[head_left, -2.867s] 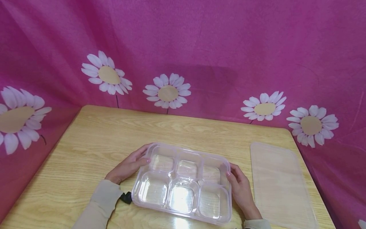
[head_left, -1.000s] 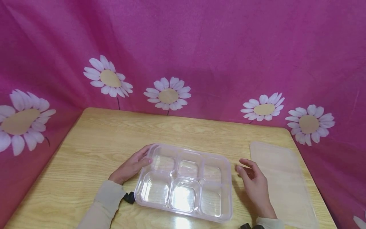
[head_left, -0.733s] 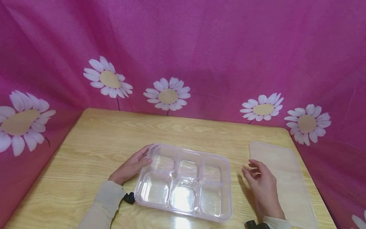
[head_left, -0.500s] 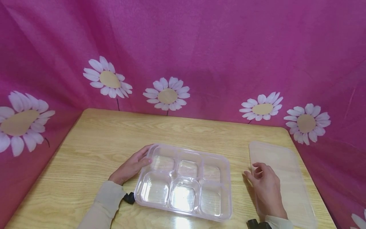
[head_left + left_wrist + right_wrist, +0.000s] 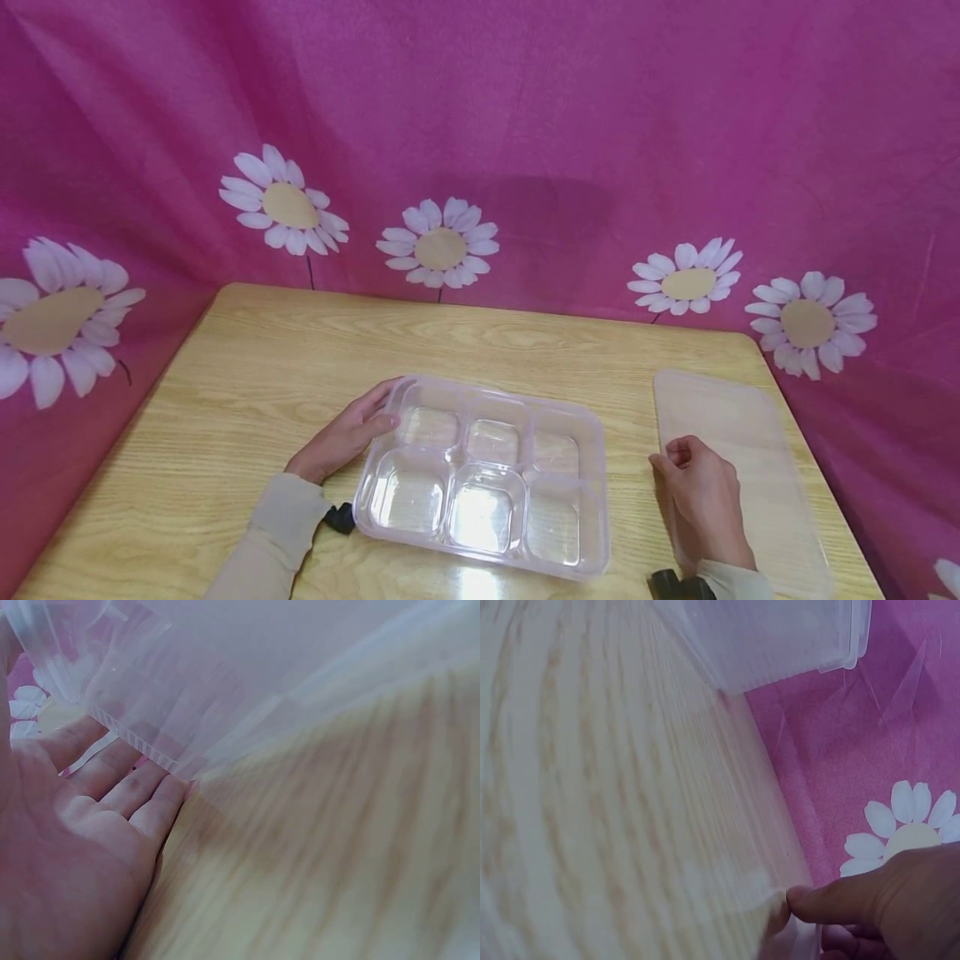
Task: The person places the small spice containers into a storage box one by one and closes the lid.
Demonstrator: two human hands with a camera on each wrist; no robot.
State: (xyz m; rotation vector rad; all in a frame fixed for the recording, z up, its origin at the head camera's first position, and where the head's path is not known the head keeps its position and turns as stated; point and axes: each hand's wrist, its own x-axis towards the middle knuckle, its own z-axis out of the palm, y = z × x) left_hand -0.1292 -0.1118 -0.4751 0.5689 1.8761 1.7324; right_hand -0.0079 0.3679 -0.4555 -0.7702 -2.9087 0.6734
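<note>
A clear plastic food container [image 5: 480, 479] with several compartments stands on the table. My left hand [image 5: 341, 437] holds its left side, thumb over the rim and fingers along the outer wall. In the left wrist view, the fingers [image 5: 124, 776] lie against the container's lower edge [image 5: 139, 742]. To the right lies a flat, frosted translucent lid [image 5: 738, 467]. My right hand [image 5: 705, 492] is at the lid's left edge, fingers curled and thumb pinching that edge. The right wrist view shows the thumb [image 5: 840, 900] at the edge; the fingers are partly hidden below it.
The light wooden table [image 5: 300, 333] has a rounded far right corner. A magenta cloth [image 5: 555, 125] printed with white daisies hangs behind and beside it. The lid lies near the table's right edge. Black wrist mounts [image 5: 678, 585] sit at both cuffs.
My right hand has left the container's right side, moved right to the lid's left edge and closed its fingers there. The left hand stays on the container, which has hardly moved.
</note>
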